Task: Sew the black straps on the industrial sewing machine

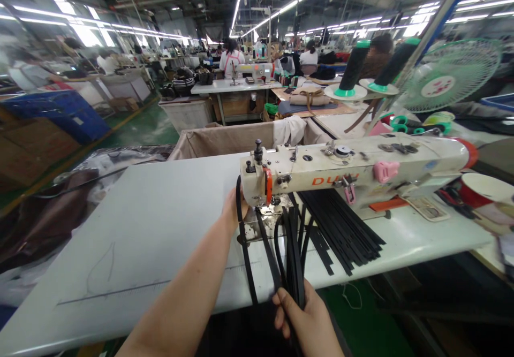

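My right hand (309, 317) is closed around a bundle of long black straps (295, 255) at the table's front edge. One flat strap (268, 250) runs from that hand up to the needle area of the white sewing machine (277, 183). My left hand (232, 210) reaches to the far left side of the machine head, and its fingers are hidden behind it. Another black strap (246, 260) hangs down past my left wrist and over the front edge. Under the machine arm lies a fanned pile of black strips (345, 228).
Black thread cones (353, 68) stand on a holder at the right, near a green fan (450, 76). A cloth-lined bin (225, 138) adjoins the table's far side. A red-and-white container (488, 188) stands at the right. Other people work at machines further back.
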Demonstrator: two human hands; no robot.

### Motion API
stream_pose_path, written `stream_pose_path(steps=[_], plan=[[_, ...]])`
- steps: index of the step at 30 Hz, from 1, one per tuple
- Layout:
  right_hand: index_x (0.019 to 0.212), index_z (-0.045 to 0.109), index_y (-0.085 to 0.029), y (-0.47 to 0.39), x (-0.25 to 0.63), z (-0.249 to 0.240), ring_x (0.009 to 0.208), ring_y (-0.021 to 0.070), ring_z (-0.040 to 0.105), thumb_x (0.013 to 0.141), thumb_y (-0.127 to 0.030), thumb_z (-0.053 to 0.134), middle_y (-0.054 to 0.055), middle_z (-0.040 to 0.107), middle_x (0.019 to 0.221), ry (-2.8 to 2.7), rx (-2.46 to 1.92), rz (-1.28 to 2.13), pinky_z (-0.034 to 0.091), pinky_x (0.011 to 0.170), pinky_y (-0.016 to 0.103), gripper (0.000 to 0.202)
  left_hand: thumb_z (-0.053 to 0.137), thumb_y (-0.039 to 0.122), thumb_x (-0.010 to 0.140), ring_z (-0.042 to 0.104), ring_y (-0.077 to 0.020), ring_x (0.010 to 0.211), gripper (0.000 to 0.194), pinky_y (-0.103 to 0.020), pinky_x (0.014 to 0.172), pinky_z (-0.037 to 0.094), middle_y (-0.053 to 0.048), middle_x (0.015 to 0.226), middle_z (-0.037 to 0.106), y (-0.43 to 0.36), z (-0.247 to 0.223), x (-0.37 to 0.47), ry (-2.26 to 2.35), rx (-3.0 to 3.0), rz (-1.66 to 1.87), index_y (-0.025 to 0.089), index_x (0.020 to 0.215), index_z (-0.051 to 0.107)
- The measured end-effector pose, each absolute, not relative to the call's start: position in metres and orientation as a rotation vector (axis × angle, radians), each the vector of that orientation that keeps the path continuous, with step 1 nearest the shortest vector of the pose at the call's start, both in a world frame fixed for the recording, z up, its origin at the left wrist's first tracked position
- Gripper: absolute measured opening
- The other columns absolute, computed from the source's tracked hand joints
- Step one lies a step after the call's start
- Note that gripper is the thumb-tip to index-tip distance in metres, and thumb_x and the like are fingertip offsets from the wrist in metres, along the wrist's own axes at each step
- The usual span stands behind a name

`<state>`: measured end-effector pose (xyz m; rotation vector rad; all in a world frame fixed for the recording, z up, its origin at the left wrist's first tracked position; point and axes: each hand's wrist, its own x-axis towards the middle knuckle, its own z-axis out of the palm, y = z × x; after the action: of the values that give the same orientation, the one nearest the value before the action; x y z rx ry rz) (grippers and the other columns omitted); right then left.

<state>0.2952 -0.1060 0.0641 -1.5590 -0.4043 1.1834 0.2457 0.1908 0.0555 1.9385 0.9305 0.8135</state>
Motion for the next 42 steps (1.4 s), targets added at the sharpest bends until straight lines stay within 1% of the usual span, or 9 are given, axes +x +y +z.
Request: stream_pose_path(steps=[5, 8, 13, 17, 20, 25, 32, 38, 42], plan=[[0.099, 0.06, -0.016, -0.109, 0.296, 0.06, 0.04, 0.0116, 0.053, 0.08, -0.071, 0.076, -0.003, 0.06, 0.049, -0.409, -1.567, 1.176, 0.035, 0.043, 0.022, 0.06, 0.06, 0.025, 0.096, 0.07, -0.0321, 0.113, 0.019, -0.044, 0.098, 0.059, -0.009, 0.114, 0.077, 0.171, 0.052, 0.232, 1.047, 2.099, 0.774, 0.02, 0.103, 0.077], [0.1, 0.059, -0.016, -0.108, 0.295, 0.061, 0.039, 0.0105, 0.053, 0.079, -0.07, 0.077, -0.002, 0.063, 0.055, -0.394, -1.558, 1.171, 0.035, 0.043, 0.021, 0.06, 0.058, 0.021, 0.096, 0.072, -0.0281, 0.11, 0.02, -0.045, 0.103, 0.058, -0.008, 0.111, 0.077, 0.147, 0.042, 0.219, 0.987, 2.163, 0.819, 0.021, 0.09, 0.077], [0.098, 0.06, -0.016, -0.107, 0.292, 0.067, 0.04, 0.0103, 0.055, 0.069, -0.078, 0.08, 0.002, 0.069, 0.067, -0.333, -1.509, 1.159, 0.035, 0.04, 0.022, 0.072, 0.056, 0.024, 0.101, 0.061, -0.0302, 0.134, 0.024, -0.057, 0.122, 0.043, -0.008, 0.126, 0.075, 0.104, 0.03, 0.201, 0.894, 2.451, 0.906, 0.023, 0.115, 0.076], [0.091, 0.06, -0.016, -0.111, 0.291, 0.072, 0.044, 0.0125, 0.059, 0.062, -0.081, 0.082, 0.001, 0.067, 0.066, -0.233, -1.447, 1.185, 0.039, 0.04, 0.022, 0.075, 0.057, 0.024, 0.102, 0.054, -0.0306, 0.142, 0.028, -0.061, 0.126, 0.036, -0.007, 0.135, 0.071, 0.093, 0.033, 0.197, 0.907, 2.518, 0.813, 0.022, 0.125, 0.072], [0.09, 0.064, -0.015, -0.115, 0.292, 0.075, 0.049, 0.0134, 0.062, 0.061, -0.077, 0.086, 0.0, 0.066, 0.066, -0.155, -1.412, 1.219, 0.044, 0.044, 0.022, 0.072, 0.058, 0.026, 0.103, 0.056, -0.0287, 0.14, 0.026, -0.059, 0.126, 0.035, -0.006, 0.137, 0.071, 0.095, 0.037, 0.198, 0.947, 2.479, 0.787, 0.025, 0.125, 0.072], [0.101, 0.068, -0.013, -0.122, 0.299, 0.069, 0.049, 0.0145, 0.063, 0.052, -0.079, 0.089, 0.001, 0.066, 0.066, -0.141, -1.428, 1.229, 0.045, 0.045, 0.023, 0.084, 0.056, 0.026, 0.104, 0.054, -0.026, 0.143, 0.028, -0.057, 0.126, 0.035, -0.006, 0.139, 0.069, 0.096, 0.042, 0.197, 0.933, 2.46, 0.739, 0.026, 0.129, 0.071], [0.082, 0.062, -0.016, -0.132, 0.305, 0.054, 0.049, 0.0145, 0.064, 0.066, -0.076, 0.085, 0.006, 0.072, 0.072, -0.247, -1.437, 1.193, 0.047, 0.046, 0.024, 0.066, 0.05, 0.03, 0.107, 0.055, -0.0249, 0.142, 0.03, -0.056, 0.127, 0.034, -0.007, 0.138, 0.07, 0.095, 0.04, 0.196, 0.946, 2.435, 0.736, 0.025, 0.128, 0.07], [0.092, 0.057, -0.018, -0.131, 0.303, 0.052, 0.045, 0.0156, 0.062, 0.055, -0.08, 0.087, 0.001, 0.067, 0.064, -0.2, -1.471, 1.203, 0.042, 0.039, 0.023, 0.079, 0.048, 0.029, 0.107, 0.056, -0.0263, 0.141, 0.031, -0.057, 0.127, 0.036, -0.007, 0.138, 0.07, 0.094, 0.043, 0.197, 0.922, 2.451, 0.759, 0.024, 0.126, 0.072], [0.099, 0.057, -0.017, -0.129, 0.301, 0.058, 0.044, 0.0139, 0.061, 0.057, -0.08, 0.085, 0.001, 0.068, 0.066, -0.236, -1.504, 1.217, 0.041, 0.039, 0.022, 0.081, 0.049, 0.029, 0.107, 0.056, -0.0275, 0.142, 0.031, -0.058, 0.126, 0.038, -0.007, 0.138, 0.07, 0.094, 0.044, 0.198, 0.92, 2.455, 0.748, 0.022, 0.126, 0.073]])
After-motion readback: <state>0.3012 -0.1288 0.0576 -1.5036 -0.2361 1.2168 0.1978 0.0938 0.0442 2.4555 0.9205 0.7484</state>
